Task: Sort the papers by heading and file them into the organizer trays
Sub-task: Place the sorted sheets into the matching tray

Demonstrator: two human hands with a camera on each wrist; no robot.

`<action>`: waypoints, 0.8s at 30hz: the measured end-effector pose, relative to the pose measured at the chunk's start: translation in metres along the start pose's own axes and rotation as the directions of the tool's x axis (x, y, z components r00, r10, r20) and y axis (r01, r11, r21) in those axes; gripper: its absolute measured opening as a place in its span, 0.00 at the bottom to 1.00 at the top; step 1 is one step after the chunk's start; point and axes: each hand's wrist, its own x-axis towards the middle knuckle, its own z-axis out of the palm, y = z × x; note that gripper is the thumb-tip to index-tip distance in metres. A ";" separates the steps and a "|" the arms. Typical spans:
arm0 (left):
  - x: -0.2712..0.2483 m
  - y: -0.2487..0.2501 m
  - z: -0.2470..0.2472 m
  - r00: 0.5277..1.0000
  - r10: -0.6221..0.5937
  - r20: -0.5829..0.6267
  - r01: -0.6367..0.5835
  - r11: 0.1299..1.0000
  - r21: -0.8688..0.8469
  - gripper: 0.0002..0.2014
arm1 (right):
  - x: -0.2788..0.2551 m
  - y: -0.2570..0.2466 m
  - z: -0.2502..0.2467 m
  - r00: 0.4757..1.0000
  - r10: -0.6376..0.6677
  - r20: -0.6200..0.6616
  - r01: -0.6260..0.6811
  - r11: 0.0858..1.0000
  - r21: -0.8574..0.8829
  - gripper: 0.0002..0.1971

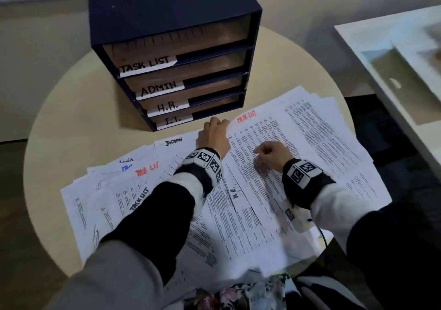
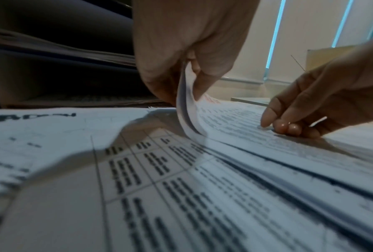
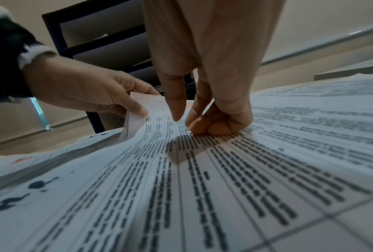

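Papers (image 1: 274, 190) lie fanned in overlapping layers across the near half of a round pale table (image 1: 71, 118), just in front of a dark blue organizer (image 1: 167, 47) with four stacked trays. Left hand (image 1: 213, 135) pinches the upturned far corner of the top sheet (image 2: 187, 109) between thumb and fingers, lifting that edge off the pile right beside the organizer's lowest tray. Right hand (image 1: 273, 153) rests on the same sheet near its middle, fingers loosely curled with tips touching the print, gripping nothing. Both wrists carry black bands with square coded markers. A white counter (image 1: 381, 59) stands well apart to the right; pale wall and skirting behind. Floral fabric shows at the near table edge. Tray labels, top to bottom: "TASK LIST" (image 1: 146, 65), "ADMIN" (image 1: 158, 89), "H.R." (image 1: 167, 107), and a lowest one (image 1: 173, 121) too blurred to be sure of. Handwritten headings on sheets: red "TASK LIST" at the pinched sheet's top, black "ADMIN", "H.R.", further "TASK LIST" in red and black to the left.
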 end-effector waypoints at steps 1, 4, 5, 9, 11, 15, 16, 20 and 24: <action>-0.002 0.002 0.000 1.000 0.017 -0.008 -0.018 1.000 -0.026 0.25 | -0.001 0.001 0.000 1.000 -0.003 0.003 0.003 1.000 0.021 0.09; -0.004 0.003 -0.003 1.000 -0.005 0.029 0.010 0.982 -0.187 0.29 | -0.001 0.004 -0.002 1.000 0.015 0.026 -0.019 0.991 0.130 0.06; -0.004 0.001 -0.003 0.999 -0.019 0.036 0.026 0.974 -0.227 0.29 | 0.000 0.004 -0.003 0.999 0.029 0.033 -0.034 0.986 0.163 0.06; -0.001 -0.011 -0.011 0.996 -0.053 0.073 0.072 0.952 -0.297 0.21 | 0.003 0.003 -0.011 0.997 0.074 -0.001 -0.072 0.975 0.210 0.11; 0.001 -0.021 -0.015 0.990 -0.090 0.108 0.119 0.946 -0.301 0.17 | 0.005 0.002 -0.019 0.989 0.077 -0.123 -0.067 0.994 0.086 0.22; 0.003 -0.043 -0.027 0.982 -0.129 0.137 0.164 0.942 -0.293 0.18 | 0.004 0.003 -0.035 0.965 0.063 -0.255 -0.102 0.985 -0.141 0.40; 0.003 -0.046 -0.031 0.981 -0.121 0.150 0.160 0.945 -0.284 0.18 | 0.004 0.005 -0.036 0.966 0.072 -0.247 -0.094 0.993 -0.075 0.42; -0.001 -0.058 -0.040 0.987 -0.092 0.131 0.130 0.936 -0.328 0.15 | -0.003 0.012 -0.029 0.985 0.055 -0.162 -0.024 0.983 0.184 0.29; -0.005 -0.075 -0.039 0.973 -0.231 0.001 0.192 0.807 -0.558 0.09 | -0.012 0.012 -0.011 0.995 0.061 -0.083 -0.021 0.911 0.413 0.13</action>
